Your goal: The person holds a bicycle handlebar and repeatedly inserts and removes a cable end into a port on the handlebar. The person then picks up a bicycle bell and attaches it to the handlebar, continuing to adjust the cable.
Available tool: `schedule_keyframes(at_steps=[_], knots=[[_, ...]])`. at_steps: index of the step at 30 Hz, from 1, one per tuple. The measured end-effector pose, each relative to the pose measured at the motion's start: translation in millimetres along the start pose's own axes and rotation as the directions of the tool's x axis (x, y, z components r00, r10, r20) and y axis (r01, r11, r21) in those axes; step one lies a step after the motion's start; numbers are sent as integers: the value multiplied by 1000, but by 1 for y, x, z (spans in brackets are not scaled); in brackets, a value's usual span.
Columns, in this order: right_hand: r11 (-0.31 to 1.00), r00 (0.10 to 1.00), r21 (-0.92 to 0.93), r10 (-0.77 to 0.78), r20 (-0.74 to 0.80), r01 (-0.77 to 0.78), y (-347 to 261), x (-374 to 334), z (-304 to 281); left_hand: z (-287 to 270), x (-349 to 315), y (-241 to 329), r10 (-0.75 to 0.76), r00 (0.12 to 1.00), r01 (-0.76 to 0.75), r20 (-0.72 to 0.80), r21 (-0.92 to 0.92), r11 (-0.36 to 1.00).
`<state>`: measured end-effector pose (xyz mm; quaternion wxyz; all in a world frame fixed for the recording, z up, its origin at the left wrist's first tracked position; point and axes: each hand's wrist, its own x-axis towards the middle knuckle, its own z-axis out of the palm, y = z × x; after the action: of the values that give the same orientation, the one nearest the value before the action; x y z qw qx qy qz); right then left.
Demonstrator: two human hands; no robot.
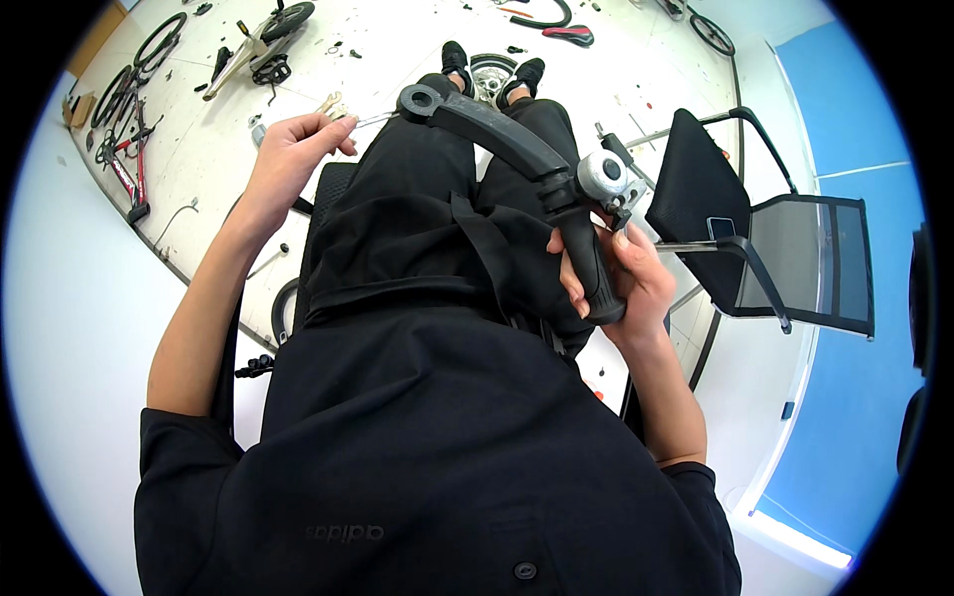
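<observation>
My right hand (634, 273) is closed around the black rubber grip (590, 260) of a handlebar piece. This black curved handlebar (497, 136) slants up and left over my lap and ends in a round ring clamp (419, 101). A silver bell (602, 175) and a metal lever bracket (624, 204) sit beside the grip, just above my right fingers. My left hand (300, 149) is closed in a pinch left of the ring. From its fingertips a thin silver rod-like tool (375, 119) points toward the ring; its other end is hidden by the hand.
A black mesh chair (701, 184) stands at my right with a phone (721, 230) on it. On the floor lie a white bicycle frame (243, 65), a red bicycle frame (129, 179), a red saddle (569, 36) and several small parts. A wheel (492, 74) lies between my shoes.
</observation>
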<state>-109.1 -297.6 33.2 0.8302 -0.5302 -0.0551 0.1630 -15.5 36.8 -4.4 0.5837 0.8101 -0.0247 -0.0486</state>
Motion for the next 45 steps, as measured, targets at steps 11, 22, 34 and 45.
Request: schedule_keyframes(at_steps=[11, 22, 34, 45], knots=[[999, 999, -45, -21, -30, 20, 1, 1, 0, -3, 2, -5, -6, 999, 13, 53, -131, 991], [991, 994, 101, 96, -51, -91, -4, 5, -9, -6, 0, 0, -27, 992, 70, 121, -362, 930], [982, 980, -20, 186, -68, -188, -7, 7, -3, -10, 0, -3, -57, 973, 189, 225, -623, 759], [905, 924, 216, 381, -27, -367, 3, 5, 4, -2, -5, 5, -103, 973, 225, 208, -732, 643]])
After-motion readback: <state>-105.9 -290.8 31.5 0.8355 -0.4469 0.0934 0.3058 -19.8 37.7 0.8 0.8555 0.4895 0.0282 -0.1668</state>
